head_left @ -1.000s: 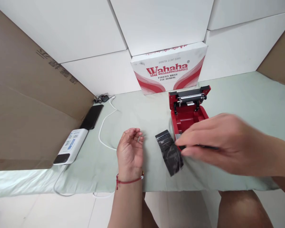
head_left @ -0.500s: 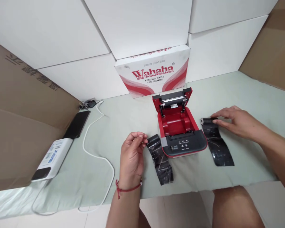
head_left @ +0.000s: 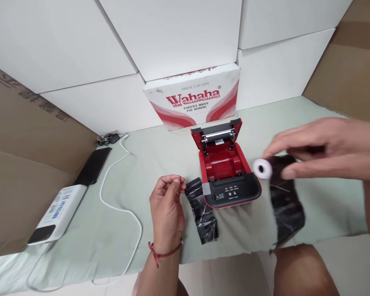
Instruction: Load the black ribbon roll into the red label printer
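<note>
My right hand (head_left: 323,150) grips a small paper roll (head_left: 262,169) between thumb and fingers, raised above the cloth; its white core end faces me. From it hangs a dark, marble-patterned length, blurred by motion. My left hand (head_left: 168,203) is closed, thumb pressed to fingertips, beside the top end of a crumpled black printed strip (head_left: 203,216). Whether the fingertips hold anything I cannot make out. Between the hands sits a red and black portable printer (head_left: 234,191), its lid (head_left: 217,135) raised and its red paper bay (head_left: 223,164) bare inside.
Behind the printer stands a white and red Wahaha water box (head_left: 200,98) against stacked white boxes. At left lie a white power bank (head_left: 60,213), a black phone (head_left: 94,166), keys (head_left: 109,138) and a white cable (head_left: 103,187). Cardboard flanks both sides.
My right hand has lifted the paper roll off the cloth, bringing it up towards me with its dark length dangling. My left hand stays beside the crumpled strip. The view has shifted slightly.
</note>
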### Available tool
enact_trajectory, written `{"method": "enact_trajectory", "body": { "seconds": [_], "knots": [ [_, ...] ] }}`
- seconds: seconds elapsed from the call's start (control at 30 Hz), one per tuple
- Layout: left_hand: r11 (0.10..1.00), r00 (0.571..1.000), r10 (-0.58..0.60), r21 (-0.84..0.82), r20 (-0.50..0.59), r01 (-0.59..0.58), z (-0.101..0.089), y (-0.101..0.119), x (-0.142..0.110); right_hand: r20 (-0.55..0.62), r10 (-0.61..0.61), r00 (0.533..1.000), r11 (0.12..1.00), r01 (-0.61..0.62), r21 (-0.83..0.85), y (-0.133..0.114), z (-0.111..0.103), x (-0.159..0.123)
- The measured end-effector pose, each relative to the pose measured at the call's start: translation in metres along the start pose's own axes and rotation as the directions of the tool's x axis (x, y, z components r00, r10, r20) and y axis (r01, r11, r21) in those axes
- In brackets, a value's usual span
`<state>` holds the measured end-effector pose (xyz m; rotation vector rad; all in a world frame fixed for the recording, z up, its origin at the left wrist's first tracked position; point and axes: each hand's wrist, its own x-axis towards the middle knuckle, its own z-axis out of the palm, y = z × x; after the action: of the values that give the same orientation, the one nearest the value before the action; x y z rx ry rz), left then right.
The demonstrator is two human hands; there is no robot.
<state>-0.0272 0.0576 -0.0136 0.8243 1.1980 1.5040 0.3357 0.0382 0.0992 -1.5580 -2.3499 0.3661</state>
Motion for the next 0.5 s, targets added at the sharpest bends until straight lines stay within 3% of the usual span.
{"method": "enact_trajectory", "body": {
  "seconds": [0.17, 0.27, 0.33, 0.4, 0.5],
  "knots": [
    [0.992, 0.993, 0.119, 0.042, 0.024, -0.12, 0.0, -0.001, -0.007, 0.164, 0.03, 0.986, 0.994, -0.012, -0.108, -0.064, 0.037, 0.06],
    [0.946, 0.941, 0.266, 0.131, 0.208, -0.297, -0.005, 0.0, -0.017, 0.284, 0.072, 0.956, 0.984, -0.021, -0.177, -0.085, 0.057, 0.086],
    [0.842, 0.823, 0.387, 0.204, 0.415, -0.499, -0.008, 0.003, -0.027, 0.347, 0.113, 0.931, 0.974, -0.035, -0.226, -0.089, 0.064, 0.096],
    [0.68, 0.658, 0.467, 0.235, 0.59, -0.694, -0.009, 0.005, -0.038, 0.376, 0.14, 0.916, 0.966, -0.043, -0.255, -0.089, 0.067, 0.102],
    [0.416, 0.428, 0.511, 0.221, 0.746, -0.882, -0.004, 0.004, -0.051, 0.385, 0.126, 0.914, 0.962, -0.018, -0.272, -0.086, 0.07, 0.104]
  ]
}}
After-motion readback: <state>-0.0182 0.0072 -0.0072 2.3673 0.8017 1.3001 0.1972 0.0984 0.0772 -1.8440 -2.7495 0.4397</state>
